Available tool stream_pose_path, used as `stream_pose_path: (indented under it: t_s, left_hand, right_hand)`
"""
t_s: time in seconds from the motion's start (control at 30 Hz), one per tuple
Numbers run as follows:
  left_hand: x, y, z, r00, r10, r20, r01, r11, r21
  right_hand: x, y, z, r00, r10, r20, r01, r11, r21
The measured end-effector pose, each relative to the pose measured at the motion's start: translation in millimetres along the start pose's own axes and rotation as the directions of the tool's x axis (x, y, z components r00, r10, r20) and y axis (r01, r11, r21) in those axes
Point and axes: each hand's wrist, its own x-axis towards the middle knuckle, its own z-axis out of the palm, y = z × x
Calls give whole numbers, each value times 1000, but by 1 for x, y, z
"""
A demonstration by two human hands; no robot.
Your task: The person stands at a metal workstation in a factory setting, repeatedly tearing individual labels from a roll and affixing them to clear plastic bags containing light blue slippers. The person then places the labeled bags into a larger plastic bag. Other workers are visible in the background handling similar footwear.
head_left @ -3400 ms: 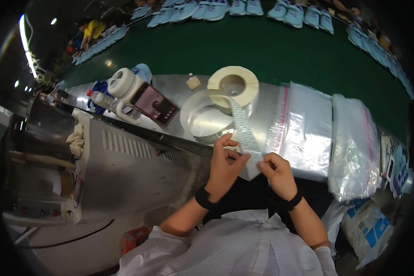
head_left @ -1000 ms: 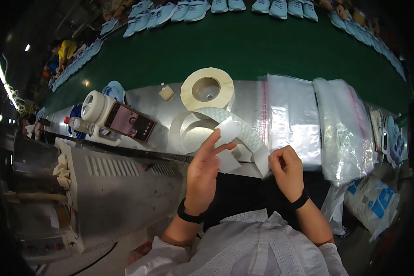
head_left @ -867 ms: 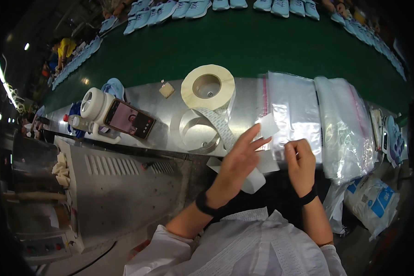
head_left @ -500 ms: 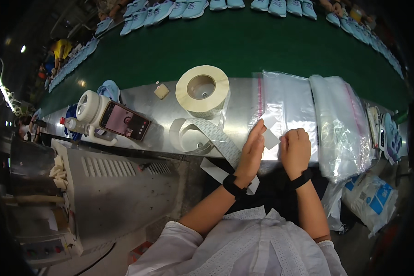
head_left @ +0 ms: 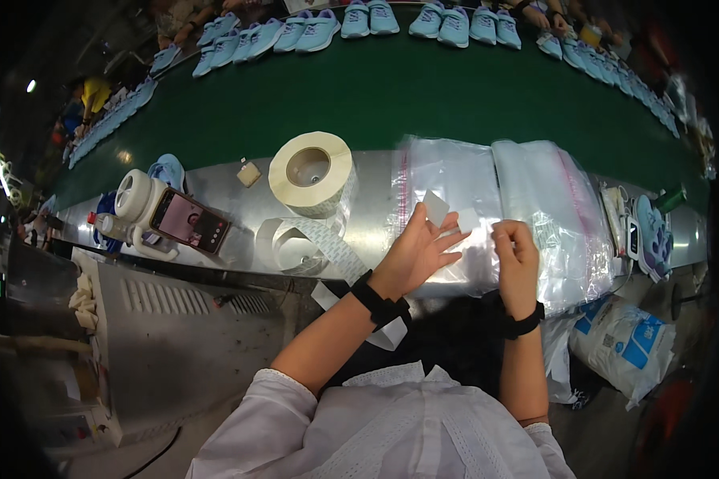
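Note:
My left hand is turned palm up over the front of the metal table, its fingers partly spread. A small white label stands up between its thumb and forefinger. Beyond those fingertips, another pale patch shows against the clear plastic bags; whether it is a second label cannot be told. To the right, over the bags, my right hand is closed with thumb and fingers pinched; what it holds, if anything, is too small to make out. A roll of labels stands left of my hands, its strip trailing toward my left wrist.
Left on the table are a phone leaning on a white jug and a small beige adapter. Light blue shoes line the green belt's far side, where other people work. A grey metal machine stands at lower left.
My left hand has turned from edge-on to palm up, and its fingers have spread around the label. My right hand has moved slightly away from it. The whole view has shifted.

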Motion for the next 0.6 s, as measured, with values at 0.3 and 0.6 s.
stream_pose_path:
  t_s: [0.3,0.6]
  left_hand:
    - [16,2,24,977,-172,123,160,982,102]
    - [-76,26,5,993,58,104,-37,982,-187]
  right_hand:
    - [-9,-20,3,938,-243,248,282,950,-136]
    - [-36,-7,18,863,-425,272,503,673,-542]
